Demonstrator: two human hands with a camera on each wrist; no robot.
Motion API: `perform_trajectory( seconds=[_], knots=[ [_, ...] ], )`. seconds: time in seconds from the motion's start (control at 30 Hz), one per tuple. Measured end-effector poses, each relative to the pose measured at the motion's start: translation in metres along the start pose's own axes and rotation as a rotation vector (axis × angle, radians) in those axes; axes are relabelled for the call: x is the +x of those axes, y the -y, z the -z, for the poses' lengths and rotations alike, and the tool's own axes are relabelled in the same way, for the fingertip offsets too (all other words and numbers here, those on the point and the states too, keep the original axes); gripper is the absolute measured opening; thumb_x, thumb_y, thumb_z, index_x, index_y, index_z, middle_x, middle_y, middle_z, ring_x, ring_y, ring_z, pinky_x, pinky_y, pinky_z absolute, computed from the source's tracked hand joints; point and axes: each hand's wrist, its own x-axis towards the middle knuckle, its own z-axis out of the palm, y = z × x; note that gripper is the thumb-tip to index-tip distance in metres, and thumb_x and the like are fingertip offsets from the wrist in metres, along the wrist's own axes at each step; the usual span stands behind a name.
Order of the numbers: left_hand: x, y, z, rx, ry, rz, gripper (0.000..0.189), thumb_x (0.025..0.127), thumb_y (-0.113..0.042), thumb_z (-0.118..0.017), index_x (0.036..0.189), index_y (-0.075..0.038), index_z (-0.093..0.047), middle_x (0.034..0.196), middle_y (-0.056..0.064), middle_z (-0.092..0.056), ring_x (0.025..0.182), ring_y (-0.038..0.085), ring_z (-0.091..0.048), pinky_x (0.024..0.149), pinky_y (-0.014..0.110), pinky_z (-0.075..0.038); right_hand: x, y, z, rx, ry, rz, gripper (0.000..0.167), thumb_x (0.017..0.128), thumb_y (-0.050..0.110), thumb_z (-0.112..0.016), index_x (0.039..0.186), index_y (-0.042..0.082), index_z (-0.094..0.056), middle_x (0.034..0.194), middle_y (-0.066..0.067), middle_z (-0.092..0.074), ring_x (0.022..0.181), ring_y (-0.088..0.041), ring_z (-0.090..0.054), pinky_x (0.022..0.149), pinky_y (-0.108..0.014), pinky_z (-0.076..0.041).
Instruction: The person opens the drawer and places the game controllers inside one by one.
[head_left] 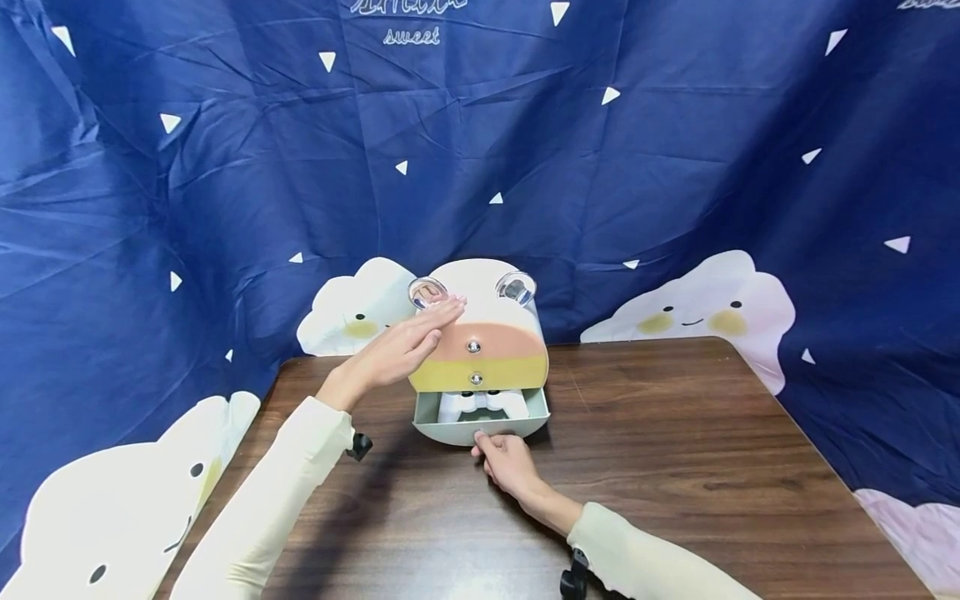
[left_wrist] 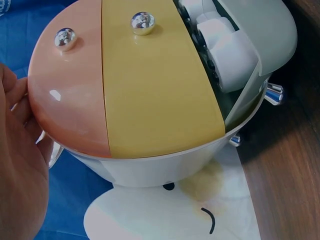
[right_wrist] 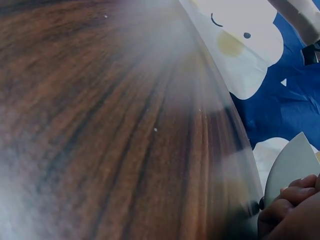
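A small rounded cabinet [head_left: 471, 287] with three drawers stands at the back of the table. Its top drawer front [head_left: 510, 342] is orange and the middle one [head_left: 517, 371] yellow, each with a silver knob, and both are closed. The pale green bottom drawer [head_left: 442, 432] is pulled out, and a white game controller [head_left: 516, 404] lies inside. My left hand [head_left: 401, 346] rests with straight fingers against the cabinet's upper left. At the centre of the bottom drawer's front, my right hand [head_left: 513, 467] pinches the drawer knob, which the fingers hide.
Two silver rings [head_left: 516, 288] stick up from the cabinet's top. The brown wooden table [head_left: 675, 450] extends on both sides. Behind it hangs a blue cloth [head_left: 465, 167] with white clouds and triangles.
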Motion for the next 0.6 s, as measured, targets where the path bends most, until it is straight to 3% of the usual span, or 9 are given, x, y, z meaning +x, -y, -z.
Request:
perform_trajectory(
  seconds=[0.37,0.6],
  knots=[
    [0.0004,0.0001,-0.0008,-0.002,0.015,0.005,0.052,0.116,-0.022,-0.039,0.168,-0.018,-0.037,0.176,-0.003,-0.031,0.165,0.018,-0.026,0.136,0.042,-0.022,0.002,-0.0042,-0.0014,-0.018,-0.069,0.037,0.046,0.109,0.034,-0.06,0.092,-0.006,-0.077,0.05,0.011,-0.048,0.045,-0.004,-0.041,0.045,-0.018,-0.034],
    [0.0001,0.0015,-0.0004,-0.008,-0.001,0.01,0.051,0.116,-0.022,-0.038,0.168,-0.019,-0.037,0.176,-0.004,-0.031,0.165,0.018,-0.026,0.136,0.044,-0.023,0.01,-0.0027,-0.0054,-0.024,-0.06,0.053,0.047,0.109,0.035,-0.061,0.093,-0.006,-0.078,0.05,0.01,-0.049,0.045,-0.003,-0.041,0.044,-0.017,-0.034]
  ],
)
